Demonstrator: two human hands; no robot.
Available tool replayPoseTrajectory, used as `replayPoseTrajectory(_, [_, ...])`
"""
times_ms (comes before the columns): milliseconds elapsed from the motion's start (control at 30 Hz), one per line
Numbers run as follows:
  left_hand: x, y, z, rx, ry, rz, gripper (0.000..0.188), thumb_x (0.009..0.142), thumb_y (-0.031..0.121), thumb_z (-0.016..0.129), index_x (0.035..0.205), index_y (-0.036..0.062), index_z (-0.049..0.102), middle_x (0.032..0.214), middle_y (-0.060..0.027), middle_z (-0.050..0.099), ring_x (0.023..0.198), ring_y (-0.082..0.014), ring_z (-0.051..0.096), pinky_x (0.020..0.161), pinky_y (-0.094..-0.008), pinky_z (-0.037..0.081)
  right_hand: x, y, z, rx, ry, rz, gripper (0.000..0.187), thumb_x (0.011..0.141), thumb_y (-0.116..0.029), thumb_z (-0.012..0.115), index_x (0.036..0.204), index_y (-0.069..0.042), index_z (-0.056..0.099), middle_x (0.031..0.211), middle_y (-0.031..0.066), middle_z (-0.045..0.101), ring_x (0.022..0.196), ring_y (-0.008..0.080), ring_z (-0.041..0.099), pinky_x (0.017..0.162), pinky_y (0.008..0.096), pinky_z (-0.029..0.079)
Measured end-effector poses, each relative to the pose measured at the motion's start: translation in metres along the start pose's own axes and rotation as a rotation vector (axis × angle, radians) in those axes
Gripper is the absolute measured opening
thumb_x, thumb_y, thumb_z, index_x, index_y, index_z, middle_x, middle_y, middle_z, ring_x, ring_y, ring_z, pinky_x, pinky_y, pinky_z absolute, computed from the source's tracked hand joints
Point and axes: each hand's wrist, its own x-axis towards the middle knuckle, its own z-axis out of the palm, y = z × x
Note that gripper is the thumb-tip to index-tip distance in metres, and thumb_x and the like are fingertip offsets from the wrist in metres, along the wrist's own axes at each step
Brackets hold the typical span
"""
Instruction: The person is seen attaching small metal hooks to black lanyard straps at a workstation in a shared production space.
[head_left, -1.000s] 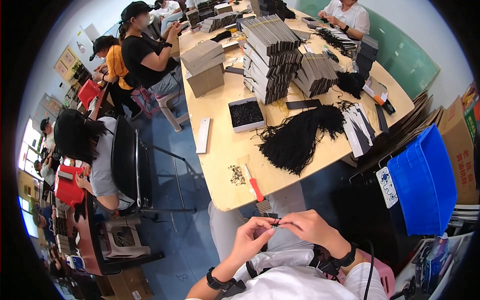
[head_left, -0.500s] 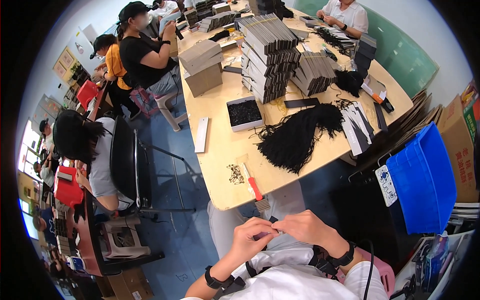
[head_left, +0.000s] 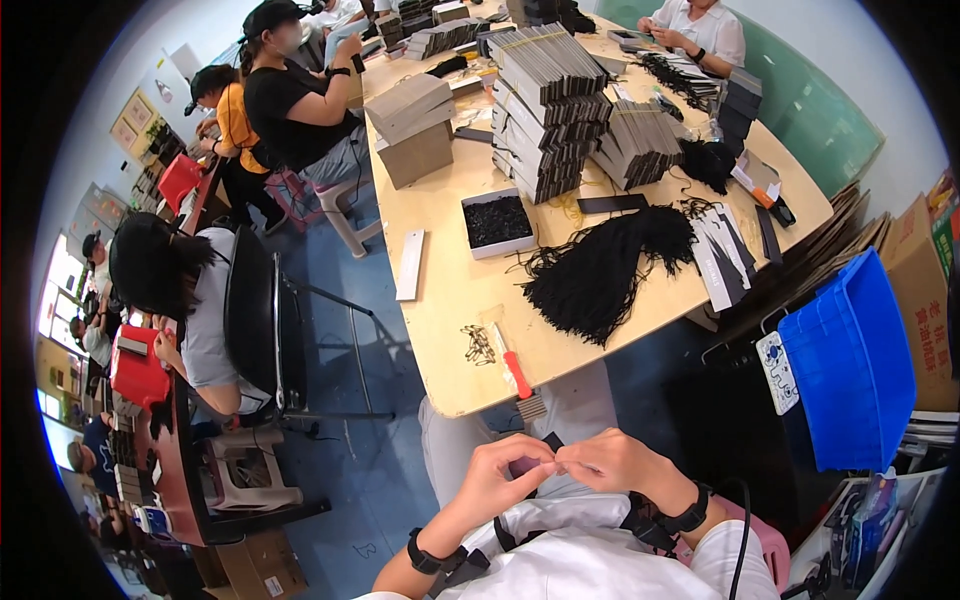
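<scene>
Over my lap, my left hand (head_left: 505,472) is closed on a dark flat card (head_left: 552,440), whose corner sticks out beyond the fingers. My right hand (head_left: 618,462) meets it, fingertips pinched together at the card's near edge; whatever they hold is too small to make out. Just beyond the hands, a red-handled tool (head_left: 517,374) lies at the table's near edge beside a small pile of thin brownish loops (head_left: 478,345). A bundle of black cords (head_left: 605,275) is spread farther right, with several grey and black tags (head_left: 718,262) alongside.
On the wooden table (head_left: 440,350) stand tall stacks of banded grey tags (head_left: 545,110), a box of small black pieces (head_left: 498,222) and grey cartons (head_left: 415,140). A blue bin (head_left: 845,360) is at my right. People sit at the left and far side; a black chair (head_left: 255,310) stands left.
My right hand's fingers have curled in more tightly at the card. The table appears shifted slightly to the right in view; the left hand keeps its hold.
</scene>
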Motion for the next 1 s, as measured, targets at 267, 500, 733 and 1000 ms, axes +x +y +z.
replayPoseTrajectory(267, [-0.002,-0.018,0.0,-0.395,0.008,-0.001,0.011,0.089,0.001,0.059,0.093,-0.0057,0.066,0.101,-0.0109,0.064,0.085,-0.0108,0.058,0.069,-0.023,0.048,-0.007,0.005,0.008,0.343,0.063,0.204,0.013,0.085,0.002,0.062,0.097,-0.001,0.058,0.076,0.0088,0.071,0.068,0.0206,0.071,0.059,0.0274,0.056])
replayPoseTrajectory(500, [-0.004,-0.011,0.0,-0.423,0.123,0.07,0.01,0.085,0.001,0.062,0.09,-0.005,0.069,0.098,-0.014,0.065,0.094,-0.0193,0.059,0.083,-0.0309,0.046,-0.012,0.008,0.013,0.409,0.107,0.396,0.022,0.082,-0.004,0.068,0.103,-0.004,0.059,0.089,0.0093,0.068,0.08,0.0234,0.067,0.073,0.032,0.053])
replayPoseTrajectory(733, [-0.001,0.0,-0.006,-0.264,0.048,0.262,0.016,0.085,-0.003,0.06,0.097,-0.0035,0.07,0.108,-0.0138,0.064,0.094,-0.021,0.058,0.084,-0.0321,0.045,0.004,0.01,0.022,0.074,0.089,0.165,0.036,0.075,-0.01,0.075,0.108,-0.006,0.062,0.11,0.0078,0.061,0.098,0.0255,0.056,0.089,0.0364,0.042])
replayPoseTrajectory(1000, [0.0,-0.004,-0.016,-0.327,0.054,0.252,0.057,0.088,0.035,0.059,0.131,-0.002,0.053,0.141,-0.013,0.041,0.126,-0.0213,0.04,0.101,-0.0353,0.033,-0.005,0.0,0.037,0.361,0.208,0.363,0.039,0.08,-0.009,0.071,0.117,-0.006,0.057,0.106,0.0133,0.06,0.088,0.029,0.059,0.082,0.0376,0.045])
